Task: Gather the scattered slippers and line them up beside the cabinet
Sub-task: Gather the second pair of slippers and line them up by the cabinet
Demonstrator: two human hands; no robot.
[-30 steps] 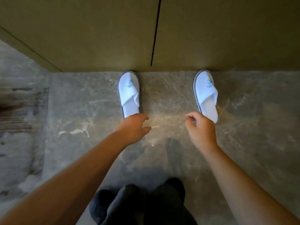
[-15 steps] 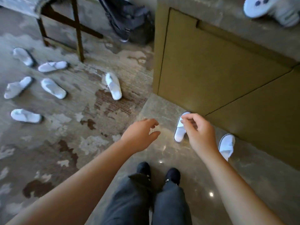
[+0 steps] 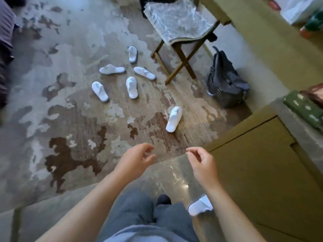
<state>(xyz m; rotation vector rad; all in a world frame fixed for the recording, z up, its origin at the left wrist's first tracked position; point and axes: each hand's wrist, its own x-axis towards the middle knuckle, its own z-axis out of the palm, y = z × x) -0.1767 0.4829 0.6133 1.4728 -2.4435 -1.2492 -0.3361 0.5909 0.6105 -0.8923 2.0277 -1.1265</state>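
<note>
Both hands (image 3: 138, 158) (image 3: 201, 163) hanging loosely curled, empty; nearest slipper (image 3: 173, 119) looking light, soft — pinching its strap should work.

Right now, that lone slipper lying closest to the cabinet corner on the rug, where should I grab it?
Take the lone slipper by its open heel end, the end nearer you, coming from above. It lies flat, sole down, closed toe pointing away, so thumb and fingers could probably pinch the thin heel easily. Both hands look free.

Six white slippers (image 3: 132, 87) lie scattered; one (image 3: 199, 206) sits beside the cabinet (image 3: 262, 163).
</note>
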